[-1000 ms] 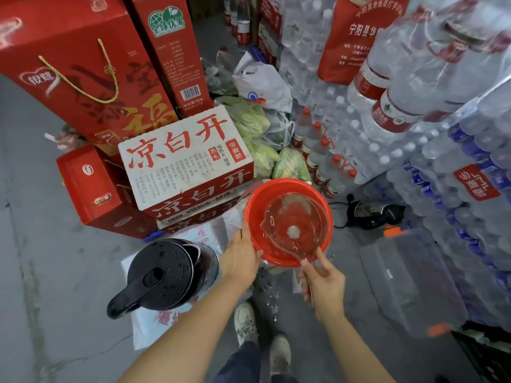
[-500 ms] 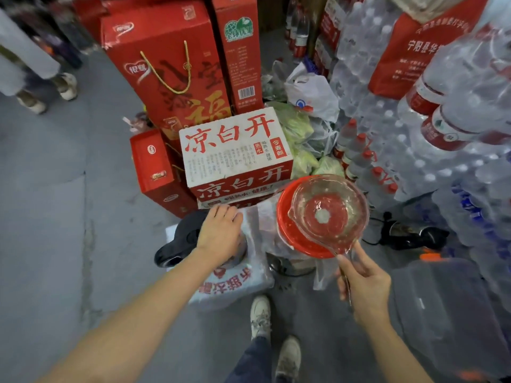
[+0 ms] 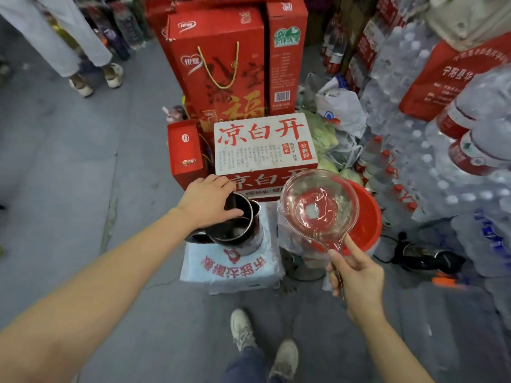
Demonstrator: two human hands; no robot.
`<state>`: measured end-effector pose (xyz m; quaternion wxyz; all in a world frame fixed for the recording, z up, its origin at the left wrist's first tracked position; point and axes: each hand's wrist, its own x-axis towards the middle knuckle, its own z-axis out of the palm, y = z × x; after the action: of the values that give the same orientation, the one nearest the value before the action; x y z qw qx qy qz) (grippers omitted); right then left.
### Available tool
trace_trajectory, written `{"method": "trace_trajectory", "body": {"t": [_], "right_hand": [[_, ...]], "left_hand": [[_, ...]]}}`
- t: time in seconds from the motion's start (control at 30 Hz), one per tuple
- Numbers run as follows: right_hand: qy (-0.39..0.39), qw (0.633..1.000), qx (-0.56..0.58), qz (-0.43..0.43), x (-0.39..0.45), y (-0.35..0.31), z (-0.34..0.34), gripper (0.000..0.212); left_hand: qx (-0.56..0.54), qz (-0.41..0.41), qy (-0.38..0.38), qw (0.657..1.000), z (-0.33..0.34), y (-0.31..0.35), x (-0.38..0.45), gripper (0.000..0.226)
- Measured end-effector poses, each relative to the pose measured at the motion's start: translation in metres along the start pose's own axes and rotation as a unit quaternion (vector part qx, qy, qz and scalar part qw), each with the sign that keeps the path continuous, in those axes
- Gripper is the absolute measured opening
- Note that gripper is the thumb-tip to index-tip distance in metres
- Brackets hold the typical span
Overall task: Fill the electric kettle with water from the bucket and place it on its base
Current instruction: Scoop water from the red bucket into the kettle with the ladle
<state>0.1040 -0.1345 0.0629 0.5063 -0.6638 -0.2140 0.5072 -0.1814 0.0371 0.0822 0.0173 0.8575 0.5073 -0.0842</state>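
The electric kettle, dark outside and steel inside, stands on a white printed bag on the floor. Its lid is tipped up and the mouth shows. My left hand grips the raised lid at the kettle's far left rim. In my right hand is the handle of a clear plastic ladle with water in its bowl. The ladle hangs just right of the kettle, over the left edge of the red bucket. The black kettle base lies on the floor to the right with its cord.
A white carton with red characters and red gift boxes stand right behind the kettle. Packs of bottled water wall off the right side. Another person's legs are at top left. My shoes are below.
My left hand left the bucket rim, went to the kettle and lifted its lid. My right hand raised the water-filled ladle out of the bucket and carried it left toward the kettle.
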Motion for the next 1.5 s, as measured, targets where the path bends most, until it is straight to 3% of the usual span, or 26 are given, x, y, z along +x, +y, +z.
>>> {"method": "trace_trajectory", "body": {"t": [0.43, 0.73, 0.93, 1.5], "right_hand": [[-0.028, 0.997, -0.059, -0.031, -0.019, 0.011, 0.075, 0.063], [0.003, 0.984, -0.163, -0.066, -0.020, 0.026, 0.095, 0.064], [0.026, 0.976, -0.200, -0.080, -0.023, 0.026, 0.101, 0.066], [0.066, 0.916, -0.358, -0.167, -0.028, 0.016, 0.119, 0.059]], "left_hand": [[-0.189, -0.119, 0.108, 0.969, 0.004, -0.033, -0.078, 0.062], [-0.349, -0.215, 0.179, 0.895, 0.027, -0.020, -0.096, 0.056], [-0.376, -0.247, 0.196, 0.871, 0.029, -0.024, -0.108, 0.059], [-0.405, -0.266, 0.186, 0.855, 0.029, -0.023, -0.114, 0.057]]}}
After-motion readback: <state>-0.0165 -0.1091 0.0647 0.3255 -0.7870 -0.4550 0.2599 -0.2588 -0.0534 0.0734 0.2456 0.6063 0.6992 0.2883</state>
